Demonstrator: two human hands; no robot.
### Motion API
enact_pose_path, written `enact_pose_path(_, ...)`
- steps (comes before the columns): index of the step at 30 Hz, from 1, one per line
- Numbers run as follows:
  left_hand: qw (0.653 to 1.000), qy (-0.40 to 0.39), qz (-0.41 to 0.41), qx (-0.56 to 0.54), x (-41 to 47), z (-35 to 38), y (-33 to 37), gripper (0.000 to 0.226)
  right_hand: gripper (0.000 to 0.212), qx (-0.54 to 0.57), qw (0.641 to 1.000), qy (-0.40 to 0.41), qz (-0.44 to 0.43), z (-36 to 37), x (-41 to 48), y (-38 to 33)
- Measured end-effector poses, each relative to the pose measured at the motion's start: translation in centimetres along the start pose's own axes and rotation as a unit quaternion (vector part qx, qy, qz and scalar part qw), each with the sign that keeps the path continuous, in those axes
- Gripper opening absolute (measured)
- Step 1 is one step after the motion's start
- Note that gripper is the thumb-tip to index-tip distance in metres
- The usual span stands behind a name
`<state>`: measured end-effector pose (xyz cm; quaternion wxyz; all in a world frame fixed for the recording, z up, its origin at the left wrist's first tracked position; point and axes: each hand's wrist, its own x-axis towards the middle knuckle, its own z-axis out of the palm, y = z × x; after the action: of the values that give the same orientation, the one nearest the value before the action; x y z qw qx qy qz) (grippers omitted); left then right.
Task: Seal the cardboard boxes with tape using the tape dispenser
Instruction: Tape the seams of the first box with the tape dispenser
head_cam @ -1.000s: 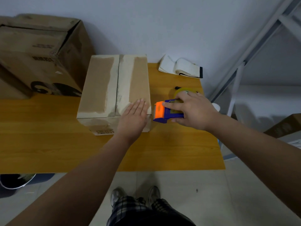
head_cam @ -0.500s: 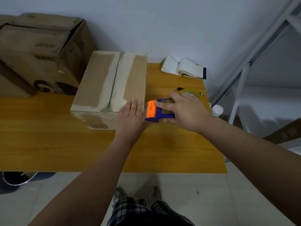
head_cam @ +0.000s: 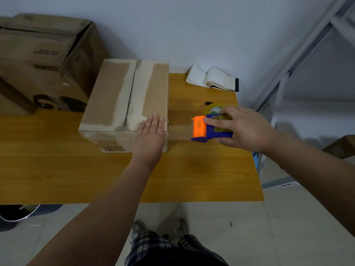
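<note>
A closed cardboard box (head_cam: 123, 96) with pale torn strips along its top seam sits on the wooden table (head_cam: 76, 173). My left hand (head_cam: 150, 137) lies flat on the box's near right corner, fingers together and extended. My right hand (head_cam: 242, 129) grips a blue and orange tape dispenser (head_cam: 203, 129) to the right of the box, just above the table. A stretch of clear tape (head_cam: 178, 132) runs from under my left hand at the box edge to the dispenser's orange end.
A large worn cardboard box (head_cam: 42, 62) stands at the back left against the wall. A folded white booklet (head_cam: 213, 77) lies at the table's back right corner. A white metal rack (head_cam: 299, 54) rises on the right. A bin (head_cam: 17, 214) sits under the left table edge.
My right hand drew the dispenser rightward away from the box, pulling out a length of tape. My left hand stayed pressed on the box corner.
</note>
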<state>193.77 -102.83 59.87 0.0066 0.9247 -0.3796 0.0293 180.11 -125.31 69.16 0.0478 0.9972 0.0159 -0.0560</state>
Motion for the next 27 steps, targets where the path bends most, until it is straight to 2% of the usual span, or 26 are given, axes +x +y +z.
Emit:
enact_pose_path(6, 0.999, -0.014, 0.013, 0.027, 0.1, -0.1, -0.5, 0.057, 0.062, -0.066, 0.997, -0.045, -0.001, 0.7, 2.2, -1.4)
enact_pose_path(17, 0.998, -0.024, 0.036, 0.052, 0.2, 0.0, -1.2, 0.058, 0.058, -0.045, 0.991, -0.126, 0.024, 2.3, 4.7, -4.6)
enact_pose_path(27, 0.997, -0.021, 0.045, 0.051, 0.1, 0.0, -1.3, 0.057, 0.039, -0.031, 0.984, -0.167, 0.049, 0.7, 6.4, -7.6)
